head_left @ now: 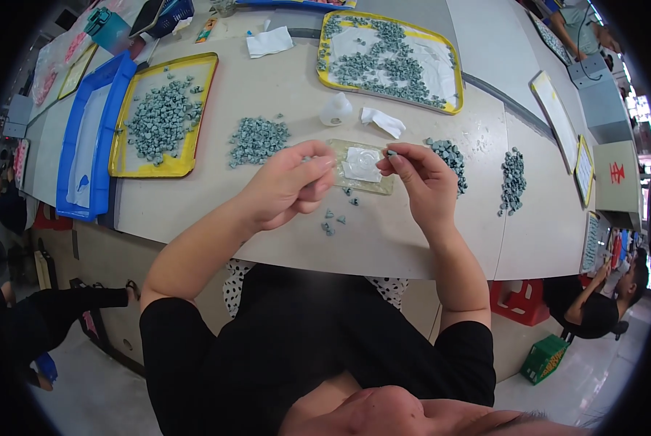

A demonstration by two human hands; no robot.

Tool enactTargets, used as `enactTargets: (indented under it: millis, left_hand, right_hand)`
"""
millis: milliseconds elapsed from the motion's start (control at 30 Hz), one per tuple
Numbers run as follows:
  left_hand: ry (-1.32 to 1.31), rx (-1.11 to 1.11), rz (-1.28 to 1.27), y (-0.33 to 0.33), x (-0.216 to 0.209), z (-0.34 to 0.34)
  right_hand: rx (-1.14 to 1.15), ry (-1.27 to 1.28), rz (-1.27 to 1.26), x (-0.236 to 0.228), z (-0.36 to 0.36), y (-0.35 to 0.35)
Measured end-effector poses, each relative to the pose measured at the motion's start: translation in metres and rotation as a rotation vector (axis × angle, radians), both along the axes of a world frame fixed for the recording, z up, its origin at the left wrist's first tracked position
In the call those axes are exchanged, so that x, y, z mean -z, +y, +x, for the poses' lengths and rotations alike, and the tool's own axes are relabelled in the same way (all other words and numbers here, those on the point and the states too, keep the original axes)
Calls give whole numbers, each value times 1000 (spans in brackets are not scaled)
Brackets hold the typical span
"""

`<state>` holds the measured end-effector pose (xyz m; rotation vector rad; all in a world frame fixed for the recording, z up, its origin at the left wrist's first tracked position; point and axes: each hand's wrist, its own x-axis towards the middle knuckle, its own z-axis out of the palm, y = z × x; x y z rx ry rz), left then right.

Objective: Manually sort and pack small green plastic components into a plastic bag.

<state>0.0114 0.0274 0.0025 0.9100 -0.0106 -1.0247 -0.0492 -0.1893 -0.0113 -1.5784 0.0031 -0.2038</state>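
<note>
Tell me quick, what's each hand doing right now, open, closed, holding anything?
Left hand: fingers curled shut; whether they hold anything cannot be told.
Right hand: pinched shut on a small grey part at its fingertips.

Bright even overhead light, soft shadows, fisheye bending, dark vignetted rim

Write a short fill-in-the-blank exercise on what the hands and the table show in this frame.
1. The right hand pinches one small ____ part at its fingertips.
2. Between both hands lies a clear pad with a ____ sheet on it.
3. The tray by the left hand side has a ____ rim.
4. A few loose parts lie ____ the hands.

Missing words: grey; white; yellow; below
</note>
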Motion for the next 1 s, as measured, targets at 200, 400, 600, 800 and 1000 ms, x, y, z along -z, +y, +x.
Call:
enactTargets:
  millis: [200,400,600,800,1000]
  left_hand:
    - [32,4,-56,-29,8,3]
    - [96,-113,-39,-32,17,-3]
    - [84,-105,-87,-12,32,5]
    - [97,-221,-94,-3,32,15]
    - [31,-216,-82,-1,38,20]
  right_hand:
    - [-24,-19,-130,-4,-2,-1]
    - [56,-311,-631,3,5,6]
    - [-7,-390,-864,-11,22,6]
    - [-38,-367,-1229,8,18,-4]
    - [-130,-165,-1375,25,21,-4]
